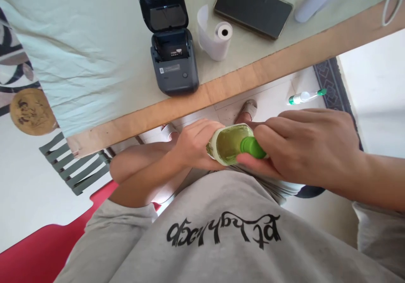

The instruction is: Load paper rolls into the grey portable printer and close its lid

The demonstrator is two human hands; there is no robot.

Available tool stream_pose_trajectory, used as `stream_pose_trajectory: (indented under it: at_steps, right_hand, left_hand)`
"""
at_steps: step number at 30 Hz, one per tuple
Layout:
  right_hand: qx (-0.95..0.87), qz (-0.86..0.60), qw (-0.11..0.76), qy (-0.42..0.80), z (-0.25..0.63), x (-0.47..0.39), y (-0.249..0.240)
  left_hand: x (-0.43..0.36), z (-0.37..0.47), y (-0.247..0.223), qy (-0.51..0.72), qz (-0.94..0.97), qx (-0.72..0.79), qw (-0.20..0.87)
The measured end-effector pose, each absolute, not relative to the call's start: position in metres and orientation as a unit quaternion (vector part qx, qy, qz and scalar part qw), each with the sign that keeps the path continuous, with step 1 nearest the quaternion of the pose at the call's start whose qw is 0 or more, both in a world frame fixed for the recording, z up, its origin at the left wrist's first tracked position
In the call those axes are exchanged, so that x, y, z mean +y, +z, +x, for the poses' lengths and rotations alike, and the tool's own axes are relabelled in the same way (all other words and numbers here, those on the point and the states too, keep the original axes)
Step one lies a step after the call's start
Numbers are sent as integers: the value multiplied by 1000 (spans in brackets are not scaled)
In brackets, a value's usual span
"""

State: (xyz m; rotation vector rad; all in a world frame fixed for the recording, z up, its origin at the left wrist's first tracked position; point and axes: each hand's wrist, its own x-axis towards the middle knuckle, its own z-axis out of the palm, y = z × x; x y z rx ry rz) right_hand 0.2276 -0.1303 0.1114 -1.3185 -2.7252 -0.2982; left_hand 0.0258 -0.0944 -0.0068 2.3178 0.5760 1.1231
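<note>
Over my lap, my left hand (198,144) is wrapped round the body of a clear bottle (228,141) of yellow-green liquid. The bottle is tilted, with its top toward my right side. My right hand (311,148) is closed on a bright green bottle cap (251,147), thumb below and bent fingers above. Part of the cap is hidden by those fingers, and I cannot tell whether it is loose or tight on the neck. Both hands are below the table's front edge.
On the table (104,84) stand a small dark label printer (176,63) with its lid up, a paper roll (218,42), a black phone (253,6) and a white roll (316,0). A clear bottle with green ends (307,96) lies on the floor beside a dark mat (335,84).
</note>
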Motion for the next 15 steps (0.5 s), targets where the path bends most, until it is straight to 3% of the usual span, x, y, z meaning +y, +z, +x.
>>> stream_pose_trajectory:
  at_steps: [6,11,13,15]
  right_hand:
    - [-969,-237,67,9,245,-120,121]
    - [-943,-234,131,198,241,-125,115]
    - [-928,-283,168,175,231,-125,110]
    - [-915,-357,179,61,221,-123,106]
  left_hand:
    - [-92,21,-2,394,845,183,312]
    - [-91,21,-2,386,842,196,321]
    - [-90,23,-2,394,851,165,305]
    - [-88,25,-1,405,851,153,298]
